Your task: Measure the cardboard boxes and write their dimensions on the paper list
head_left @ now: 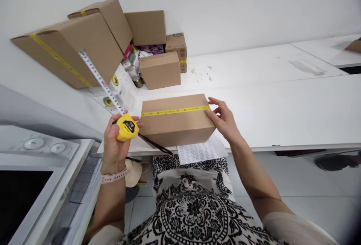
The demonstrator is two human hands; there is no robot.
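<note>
A brown cardboard box (176, 122) sealed with a strip of yellow tape lies near the front edge of the white table (282, 113). My left hand (114, 143) is closed round a yellow tape measure (126, 127) just left of the box. Its white blade (98, 79) sticks out up and to the left, and a black strap hangs below it. My right hand (224, 119) rests with fingers spread against the box's right end. A printed sheet of paper (201, 150) lies under the box's front right corner.
Several cardboard boxes (79, 45) are piled at the back left against the wall, with small packets and a tin among them. A white appliance (34, 169) with two dials stands at the lower left. Another table (329, 49) adjoins at the far right.
</note>
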